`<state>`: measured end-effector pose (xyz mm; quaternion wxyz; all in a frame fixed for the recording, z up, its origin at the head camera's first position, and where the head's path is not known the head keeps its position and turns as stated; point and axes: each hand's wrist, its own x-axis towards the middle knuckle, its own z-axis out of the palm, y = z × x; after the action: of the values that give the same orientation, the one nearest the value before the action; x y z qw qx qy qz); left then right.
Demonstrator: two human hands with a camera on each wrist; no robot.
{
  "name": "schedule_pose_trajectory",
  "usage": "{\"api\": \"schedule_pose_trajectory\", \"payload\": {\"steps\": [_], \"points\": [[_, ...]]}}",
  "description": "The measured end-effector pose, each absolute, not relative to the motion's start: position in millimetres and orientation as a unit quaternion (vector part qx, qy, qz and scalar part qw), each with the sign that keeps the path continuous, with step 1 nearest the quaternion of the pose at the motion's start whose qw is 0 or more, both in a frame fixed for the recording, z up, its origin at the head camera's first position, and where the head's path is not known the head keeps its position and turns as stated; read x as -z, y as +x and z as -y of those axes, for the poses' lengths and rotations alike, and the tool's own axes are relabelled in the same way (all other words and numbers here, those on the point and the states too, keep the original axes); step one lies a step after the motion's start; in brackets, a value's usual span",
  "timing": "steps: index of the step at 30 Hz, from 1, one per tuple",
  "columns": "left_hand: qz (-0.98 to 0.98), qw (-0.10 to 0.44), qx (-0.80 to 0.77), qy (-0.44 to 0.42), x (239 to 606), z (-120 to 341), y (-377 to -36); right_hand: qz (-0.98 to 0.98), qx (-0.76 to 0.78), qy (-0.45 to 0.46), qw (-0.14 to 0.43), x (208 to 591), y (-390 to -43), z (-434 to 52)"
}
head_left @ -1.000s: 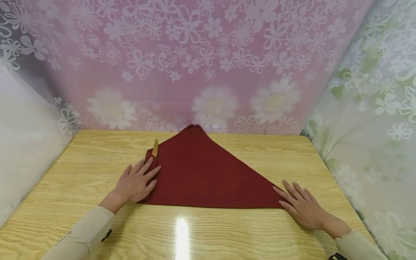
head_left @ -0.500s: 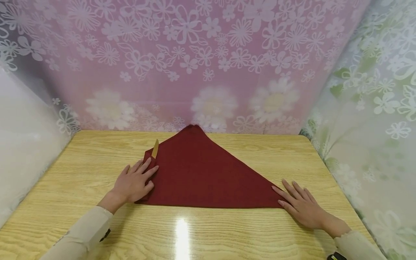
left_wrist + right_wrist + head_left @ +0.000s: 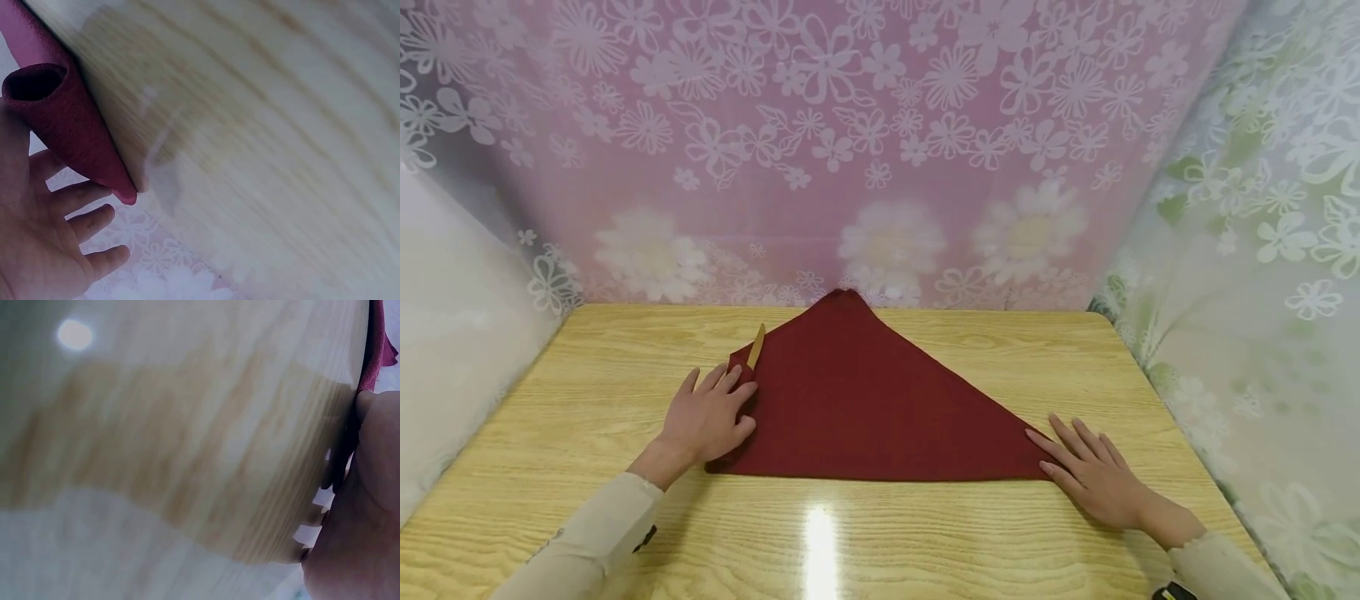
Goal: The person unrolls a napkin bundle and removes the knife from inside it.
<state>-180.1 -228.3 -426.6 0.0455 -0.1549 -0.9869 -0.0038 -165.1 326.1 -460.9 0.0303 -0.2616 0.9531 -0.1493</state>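
Note:
A dark red cloth (image 3: 865,400) lies on the table in a rough triangle, its peak at the far edge. My left hand (image 3: 703,417), fingers spread and fairly straight, rests on the cloth's turned-over left edge. In the left wrist view that edge is a hollow roll (image 3: 81,125) beside the fingers. A gold-coloured pointed strip (image 3: 757,346), shaped like a blade tip, shows at the top of the roll; its lower part is hidden. My right hand (image 3: 1105,483) lies with extended fingers on the cloth's right corner, fingertips touching it.
The wooden table (image 3: 925,542) has a bright light reflection near its front. A pink flowered curtain (image 3: 790,208) stands behind it, and a pale flowered one (image 3: 1247,333) runs along the right side. The cloth's peak reaches the back curtain.
My left hand has shifted slightly left, and the cloth's left edge has spread left with it. The gold-coloured strip leans a little more. The right hand stays on its corner.

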Motion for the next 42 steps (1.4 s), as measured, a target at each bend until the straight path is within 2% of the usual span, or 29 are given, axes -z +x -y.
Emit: {"api": "schedule_pose_trajectory", "payload": {"steps": [6,18,30,42], "points": [[0.986,0.051,0.002,-0.159,426.5,231.6,-180.2,-0.957,0.132,-0.253,0.043,455.4,-163.8,-322.8],[0.986,0.072,-0.011,-0.151,424.4,247.7,-171.2,-0.953,0.142,-0.266,0.025,457.0,-164.9,-323.7],[0.984,0.049,-0.022,-0.168,430.5,265.7,-163.9,-0.948,0.167,-0.269,0.018,460.4,-166.8,-327.2],[0.986,0.036,-0.005,-0.163,432.7,266.5,-160.9,-0.955,0.143,-0.253,0.058,449.5,-164.7,-320.9]]}}
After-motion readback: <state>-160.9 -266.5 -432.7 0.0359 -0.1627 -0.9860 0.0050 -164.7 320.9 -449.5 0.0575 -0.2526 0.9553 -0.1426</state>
